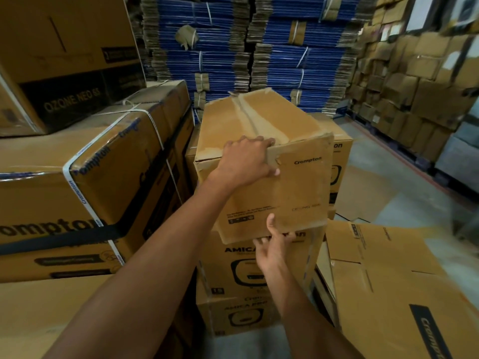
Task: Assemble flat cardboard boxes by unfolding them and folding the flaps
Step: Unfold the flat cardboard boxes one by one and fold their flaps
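The room is a warehouse with a grey concrete floor (pixel 383 185), seen to the right of the cardboard box (pixel 298 182) that the person holds. Behind the box rise tall bundles of flat cardboard (pixel 285 60), blue along their edges and tied with white straps. Far to its right, a wall of brown cartons (pixel 414 86) fills the shelving. To the left of the box sit large strapped cartons (pixel 85 182) wrapped in clear film, and above those a carton with a black band (pixel 64 47) reading "OZONE NEO". Directly under and behind the box stands a stack of printed boxes (pixel 233 270) marked "AMICA". Low to the right of the box, a flat box (pixel 388 275) lies unfolded and tilted, its flaps and slots showing.

The cardboard box is plain brown, already opened into shape and held tilted above the printed stack, its near face turned to the camera. That face carries a small "Crompton" logo near the top right and small print low down. The top is scuffed, with pale strips where tape has torn the surface, and its far edge is ragged. The corners look worn.

The left hand (pixel 246 161) lies over the box's near top edge, fingers bent onto the top and thumb down on the near face, gripping that edge. The right hand (pixel 272 248) pinches the box's bottom edge, thumb up against the near face and fingers curled beneath.
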Motion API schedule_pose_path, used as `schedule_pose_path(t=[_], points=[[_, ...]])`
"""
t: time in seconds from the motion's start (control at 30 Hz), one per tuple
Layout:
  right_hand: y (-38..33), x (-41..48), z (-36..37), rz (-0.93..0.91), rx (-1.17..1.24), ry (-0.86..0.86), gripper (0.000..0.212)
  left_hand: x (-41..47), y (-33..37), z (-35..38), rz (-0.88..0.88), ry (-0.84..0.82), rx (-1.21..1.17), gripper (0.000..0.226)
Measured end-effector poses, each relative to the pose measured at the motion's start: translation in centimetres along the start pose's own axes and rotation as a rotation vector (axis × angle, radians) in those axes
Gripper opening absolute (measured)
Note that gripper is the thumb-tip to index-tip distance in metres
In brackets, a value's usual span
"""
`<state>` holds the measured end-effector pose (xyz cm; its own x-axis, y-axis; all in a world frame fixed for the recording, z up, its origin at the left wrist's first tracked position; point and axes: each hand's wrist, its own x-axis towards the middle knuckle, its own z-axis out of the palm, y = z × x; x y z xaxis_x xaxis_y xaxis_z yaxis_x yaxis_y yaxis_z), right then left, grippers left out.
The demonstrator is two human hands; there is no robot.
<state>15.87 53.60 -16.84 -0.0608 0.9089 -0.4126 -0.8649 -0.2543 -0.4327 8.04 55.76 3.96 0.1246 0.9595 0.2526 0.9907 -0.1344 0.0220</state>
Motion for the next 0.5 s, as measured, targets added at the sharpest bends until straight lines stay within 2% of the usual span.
schedule_pose_path(t=[0.1,0.2,0.23,0.33,0.5], points=[[-3.3,0.4,1.0,-0.169,-0.050,-0.064,0.110,0.0,0.0,-2.0,-0.076,0.063,-0.265,0.076],[-8.2,1.2,2.8,-0.368,-0.221,-0.097,0.090,-0.3,-0.6,-3.3,-0.140,0.174,-0.533,0.070],[-10.0,1.4,3.5,-0.431,-0.294,-0.106,0.089,-0.5,-1.0,-3.4,-0.163,0.205,-0.642,0.069],[-15.5,0.9,6.8,-0.613,-0.591,-0.129,0.097,-0.9,-2.3,-2.7,-0.252,0.310,-1.033,0.066],[-23.1,-2.6,13.8,-0.929,-1.150,-0.219,0.087,-1.9,-1.9,1.7,-0.333,0.570,-1.568,0.042]])
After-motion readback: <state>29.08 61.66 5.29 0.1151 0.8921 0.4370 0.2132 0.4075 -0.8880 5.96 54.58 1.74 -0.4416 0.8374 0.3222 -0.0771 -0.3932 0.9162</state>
